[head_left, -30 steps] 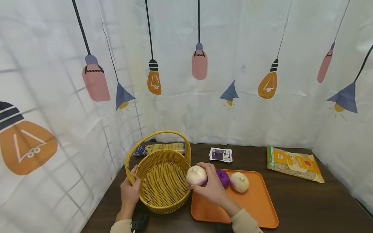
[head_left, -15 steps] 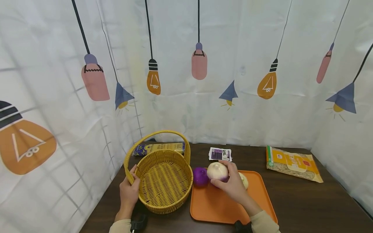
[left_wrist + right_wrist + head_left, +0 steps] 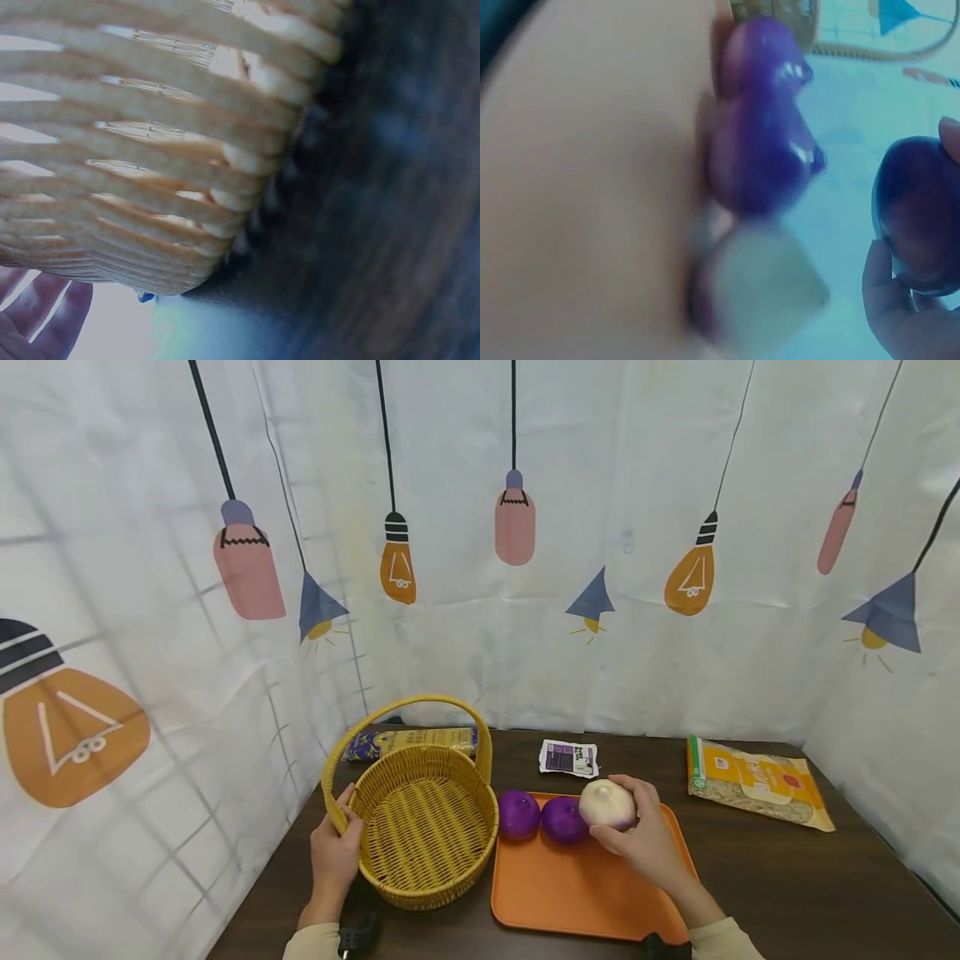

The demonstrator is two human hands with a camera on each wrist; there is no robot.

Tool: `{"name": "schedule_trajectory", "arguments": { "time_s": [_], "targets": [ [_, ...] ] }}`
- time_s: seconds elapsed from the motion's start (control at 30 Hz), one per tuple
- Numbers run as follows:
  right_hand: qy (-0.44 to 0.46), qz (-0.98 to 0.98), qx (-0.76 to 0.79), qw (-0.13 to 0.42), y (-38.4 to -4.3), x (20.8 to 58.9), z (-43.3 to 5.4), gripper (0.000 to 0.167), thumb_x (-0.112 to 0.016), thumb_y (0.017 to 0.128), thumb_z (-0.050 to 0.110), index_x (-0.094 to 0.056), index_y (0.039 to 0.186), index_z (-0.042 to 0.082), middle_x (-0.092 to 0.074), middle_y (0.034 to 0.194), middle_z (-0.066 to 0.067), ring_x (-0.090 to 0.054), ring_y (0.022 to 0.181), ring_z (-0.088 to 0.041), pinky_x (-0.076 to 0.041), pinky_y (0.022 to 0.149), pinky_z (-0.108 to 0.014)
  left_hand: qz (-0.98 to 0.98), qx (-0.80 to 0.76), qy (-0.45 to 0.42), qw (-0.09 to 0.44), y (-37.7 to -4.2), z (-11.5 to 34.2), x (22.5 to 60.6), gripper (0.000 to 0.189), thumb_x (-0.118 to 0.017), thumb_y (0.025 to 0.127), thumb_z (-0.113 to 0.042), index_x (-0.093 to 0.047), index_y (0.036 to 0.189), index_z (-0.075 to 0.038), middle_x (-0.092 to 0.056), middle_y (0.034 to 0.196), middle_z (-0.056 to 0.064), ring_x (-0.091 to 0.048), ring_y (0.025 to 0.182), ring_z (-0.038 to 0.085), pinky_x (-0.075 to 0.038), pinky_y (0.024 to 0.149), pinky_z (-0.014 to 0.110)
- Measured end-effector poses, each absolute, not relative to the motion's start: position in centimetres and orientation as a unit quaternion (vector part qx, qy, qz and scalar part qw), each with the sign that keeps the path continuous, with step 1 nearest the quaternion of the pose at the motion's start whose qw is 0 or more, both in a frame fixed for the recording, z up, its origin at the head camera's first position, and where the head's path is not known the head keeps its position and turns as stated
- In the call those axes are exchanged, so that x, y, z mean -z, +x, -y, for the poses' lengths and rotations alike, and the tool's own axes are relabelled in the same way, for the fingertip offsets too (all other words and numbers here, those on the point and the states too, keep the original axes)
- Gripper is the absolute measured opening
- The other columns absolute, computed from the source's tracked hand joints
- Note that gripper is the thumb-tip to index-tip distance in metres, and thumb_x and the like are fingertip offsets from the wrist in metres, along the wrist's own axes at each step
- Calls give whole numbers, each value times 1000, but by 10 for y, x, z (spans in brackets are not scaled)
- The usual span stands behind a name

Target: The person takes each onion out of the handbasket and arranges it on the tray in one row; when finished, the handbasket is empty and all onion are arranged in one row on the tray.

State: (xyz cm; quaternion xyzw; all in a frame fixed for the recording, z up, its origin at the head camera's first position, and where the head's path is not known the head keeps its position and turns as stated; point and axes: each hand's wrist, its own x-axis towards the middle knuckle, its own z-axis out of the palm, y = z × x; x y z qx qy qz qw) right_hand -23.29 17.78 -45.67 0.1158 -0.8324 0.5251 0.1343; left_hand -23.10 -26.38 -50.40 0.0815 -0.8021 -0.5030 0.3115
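Observation:
My right hand [image 3: 648, 835] holds a white-topped onion [image 3: 603, 803] with a purple base above the back of an orange tray [image 3: 570, 893]. Two purple onions [image 3: 519, 815] sit side by side along that tray's back edge. In the right wrist view, a pale onion [image 3: 769, 289] stands in line with them; the held onion [image 3: 919, 214] is to their right, with fingers around its side. From the head view the raised onion and hand hide the pale one. My left hand [image 3: 335, 850] grips the left side of a yellow woven basket [image 3: 425, 893], near the foot of its tall handle.
Behind the basket lies a blue-and-yellow packet [image 3: 420, 742]. A small white-and-purple sachet [image 3: 568, 758] lies behind the tray, and a yellow bag [image 3: 757, 782] is at the back right. A patterned white curtain [image 3: 450, 652] closes off the dark table's far side.
My right hand has carried the white-topped onion rightward, from beside the basket's rim to over the tray's back right. Both purple onions now show in the head view. The left hand keeps its place.

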Motion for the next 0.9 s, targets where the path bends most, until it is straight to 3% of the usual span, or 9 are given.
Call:
{"name": "schedule_trajectory", "arguments": {
  "time_s": [0.1, 0.4, 0.47, 0.7, 0.8, 0.9],
  "targets": [
    [104, 843, -508, 142, -232, 456, -194, 74, -84, 75, 17, -43, 137, 6, -37, 134, -18, -49, 113, -34, -47, 85, -39, 801, 505, 82, 309, -231, 264, 504, 43, -51, 95, -5, -58, 136, -15, -57, 74, 12, -22, 39, 5, -27, 40, 25],
    [77, 856, -480, 175, -229, 458, -228, 77, -83, 79, 20, -40, 140, 3, -36, 134, -21, -45, 115, -34, -44, 78, -17, 803, 498, 85, 318, -231, 265, 506, 41, -51, 96, -7, -58, 136, -13, -57, 70, 13, -22, 40, 5, -28, 41, 26],
    [67, 860, -473, 179, -228, 458, -233, 78, -82, 79, 21, -39, 141, 3, -35, 135, -22, -45, 114, -35, -44, 78, -20, 803, 498, 88, 315, -230, 265, 506, 41, -51, 96, -7, -58, 136, -14, -57, 70, 13, -22, 40, 6, -28, 41, 26],
    [27, 862, -478, 166, -223, 465, -249, 81, -80, 82, 23, -34, 145, 3, -29, 141, -27, -39, 119, -41, -40, 87, -53, 805, 495, 87, 314, -231, 265, 506, 41, -51, 96, -7, -58, 136, -14, -55, 64, 14, -22, 38, 6, -28, 40, 26],
    [10, 861, -484, 158, -221, 471, -254, 82, -79, 82, 23, -32, 146, 3, -26, 142, -27, -37, 121, -42, -39, 88, -51, 805, 495, 85, 316, -232, 264, 506, 41, -51, 96, -7, -58, 136, -13, -56, 67, 14, -22, 39, 6, -28, 40, 26],
    [-2, 858, -490, 152, -219, 476, -258, 83, -80, 82, 22, -32, 147, 3, -25, 142, -27, -35, 123, -42, -38, 90, -35, 804, 499, 84, 314, -232, 264, 506, 40, -50, 97, -8, -58, 136, -14, -57, 69, 15, -22, 38, 6, -28, 40, 26]
  ]
}}
